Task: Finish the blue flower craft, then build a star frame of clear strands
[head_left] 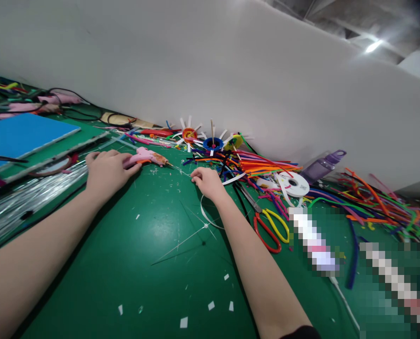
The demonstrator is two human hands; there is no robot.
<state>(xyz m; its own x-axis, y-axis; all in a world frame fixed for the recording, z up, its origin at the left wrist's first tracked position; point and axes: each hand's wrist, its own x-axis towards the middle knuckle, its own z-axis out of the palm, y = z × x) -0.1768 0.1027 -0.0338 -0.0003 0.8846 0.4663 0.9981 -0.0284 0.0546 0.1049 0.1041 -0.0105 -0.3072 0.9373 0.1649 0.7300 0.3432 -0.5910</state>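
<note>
My left hand (107,172) is wrapped around the rear of a pink hot glue gun (148,156), whose brown-stained nozzle points right. Just past the nozzle, my right hand (210,182) has its thumb and fingertips pinched together. A thin, clear strand runs between the nozzle and these fingertips; what they hold is too small to make out. Under my right forearm, several thin wires spread out from a small white hub (205,226). A loop of white ribbon (203,209) curves beside the wrist and passes partly behind the arm.
Red-and-yellow scissors (268,230), a ribbon spool (292,184) and a purple bottle (322,167) are at right. Colourful pipe cleaners (266,165) and flower-like pieces (213,143) line the back. A blue board (26,136) and silvery strips (43,190) lie left. White scraps (184,322) dot the front.
</note>
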